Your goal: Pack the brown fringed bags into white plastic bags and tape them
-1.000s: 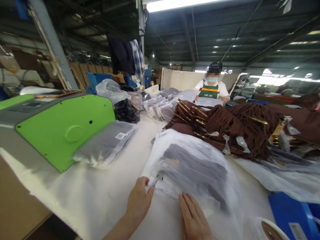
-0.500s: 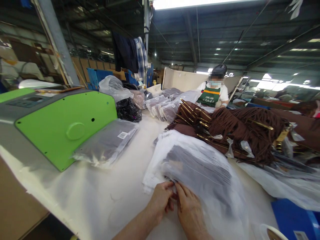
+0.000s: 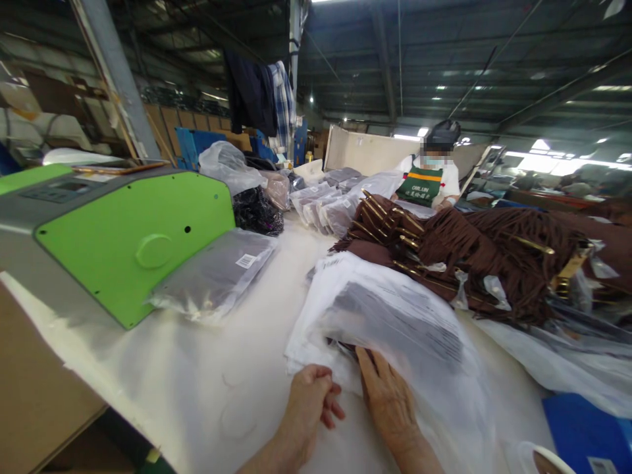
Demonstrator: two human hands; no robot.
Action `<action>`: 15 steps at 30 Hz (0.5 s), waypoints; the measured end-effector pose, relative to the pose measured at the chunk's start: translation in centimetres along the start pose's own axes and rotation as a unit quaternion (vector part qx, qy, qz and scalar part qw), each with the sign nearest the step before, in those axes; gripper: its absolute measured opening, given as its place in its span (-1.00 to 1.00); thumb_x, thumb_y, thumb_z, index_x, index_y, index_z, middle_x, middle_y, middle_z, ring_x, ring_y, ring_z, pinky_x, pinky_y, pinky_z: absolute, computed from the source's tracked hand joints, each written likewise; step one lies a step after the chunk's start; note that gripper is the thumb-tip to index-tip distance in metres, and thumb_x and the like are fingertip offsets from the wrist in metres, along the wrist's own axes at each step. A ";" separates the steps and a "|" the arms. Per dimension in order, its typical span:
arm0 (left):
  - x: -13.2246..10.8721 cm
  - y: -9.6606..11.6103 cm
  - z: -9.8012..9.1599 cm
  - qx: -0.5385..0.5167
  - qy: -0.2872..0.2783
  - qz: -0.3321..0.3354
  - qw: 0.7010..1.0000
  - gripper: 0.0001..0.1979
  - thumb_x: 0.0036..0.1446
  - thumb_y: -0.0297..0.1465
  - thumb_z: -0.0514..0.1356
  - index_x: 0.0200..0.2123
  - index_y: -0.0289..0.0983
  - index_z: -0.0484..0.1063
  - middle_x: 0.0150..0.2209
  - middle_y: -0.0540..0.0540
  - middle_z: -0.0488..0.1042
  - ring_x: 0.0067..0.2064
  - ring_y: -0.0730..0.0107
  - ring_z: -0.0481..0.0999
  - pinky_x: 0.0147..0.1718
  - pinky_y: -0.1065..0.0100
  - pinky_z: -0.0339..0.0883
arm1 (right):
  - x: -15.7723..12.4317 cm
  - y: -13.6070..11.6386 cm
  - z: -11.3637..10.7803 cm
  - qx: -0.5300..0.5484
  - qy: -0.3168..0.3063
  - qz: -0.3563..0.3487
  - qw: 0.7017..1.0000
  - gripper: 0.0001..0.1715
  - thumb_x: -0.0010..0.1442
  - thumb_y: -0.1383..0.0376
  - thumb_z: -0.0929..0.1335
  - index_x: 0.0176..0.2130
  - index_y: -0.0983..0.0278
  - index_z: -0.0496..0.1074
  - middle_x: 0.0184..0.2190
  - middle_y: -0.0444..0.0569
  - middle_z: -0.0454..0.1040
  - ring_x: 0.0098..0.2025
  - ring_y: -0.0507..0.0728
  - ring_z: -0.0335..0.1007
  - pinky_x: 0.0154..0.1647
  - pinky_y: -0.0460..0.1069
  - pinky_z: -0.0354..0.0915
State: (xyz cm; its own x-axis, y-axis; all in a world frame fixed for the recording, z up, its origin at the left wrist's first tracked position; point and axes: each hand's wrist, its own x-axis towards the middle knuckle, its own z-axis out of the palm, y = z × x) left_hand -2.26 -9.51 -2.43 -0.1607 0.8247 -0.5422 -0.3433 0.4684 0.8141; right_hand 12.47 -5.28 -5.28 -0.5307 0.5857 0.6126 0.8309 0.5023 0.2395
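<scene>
A frosted plastic bag point(image 3: 390, 322) with a dark item inside lies on white sheets or bags point(image 3: 316, 316) on the pale table point(image 3: 197, 395). My right hand point(image 3: 390, 395) rests on the bag's near edge, its fingers stretched forward and partly hidden at the bag's opening. Just left of it, my left hand point(image 3: 311, 401) is held above the table with its fingers curled and thumb against the index finger. Whether anything small sits in that pinch is too hard to see. A dark edge shows at the bag's opening by my right fingertips.
A green and grey machine point(image 3: 143, 243) stands at the left, a bagged item point(image 3: 217, 273) beside it. Brown fringed goods point(image 3: 464, 250) are piled at the right. Behind them is a person in a green apron point(image 3: 421, 186). A blue object point(image 3: 582, 428) lies at lower right.
My hands have moved apart; they were together at the bag's edge. My left hand has come away from the bag, and my right hand has shifted slightly right. The camera view has tilted slightly.
</scene>
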 end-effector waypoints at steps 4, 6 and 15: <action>0.8 1.7 -0.5 -0.006 0.078 0.069 0.995 -0.80 0.16 -0.49 -0.07 -0.11 -0.34 0.08 -0.45 0.02 0.35 -0.70 0.61 0.35 -0.79 0.56 0.07 | -0.5 0.8 0.8 0.048 -0.044 0.036 0.997 -0.57 0.20 0.42 0.16 0.06 0.29 0.24 -0.02 0.11 0.41 -0.01 0.22 0.36 -0.07 0.11 0.33; 1.3 2.6 -0.7 -0.002 0.089 0.078 0.993 -0.71 0.18 -0.46 -0.04 -0.03 -0.31 -0.01 -0.45 0.06 0.33 -0.72 0.62 0.33 -0.79 0.56 0.08 | -0.4 0.9 1.0 0.054 -0.041 0.049 0.997 -0.59 0.23 0.32 0.17 0.07 0.31 0.23 -0.01 0.13 0.41 -0.02 0.23 0.36 -0.06 0.12 0.32; 2.5 3.3 -0.8 0.065 0.112 0.088 0.988 -0.68 0.17 -0.47 -0.07 0.00 -0.33 -0.06 -0.51 0.11 0.27 -0.75 0.60 0.28 -0.81 0.55 0.03 | -0.4 0.4 0.9 0.043 -0.037 0.033 0.998 -0.52 0.28 0.20 0.12 0.11 0.32 0.23 -0.02 0.18 0.40 -0.02 0.28 0.34 -0.03 0.21 0.27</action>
State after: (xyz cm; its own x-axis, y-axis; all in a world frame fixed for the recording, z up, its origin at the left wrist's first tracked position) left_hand -4.53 -6.14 -1.25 -0.4124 0.8130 -0.4111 -0.1719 0.3737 0.9115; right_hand 12.90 -4.74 -6.15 -0.4890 0.6626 0.5672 0.8484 0.5124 0.1329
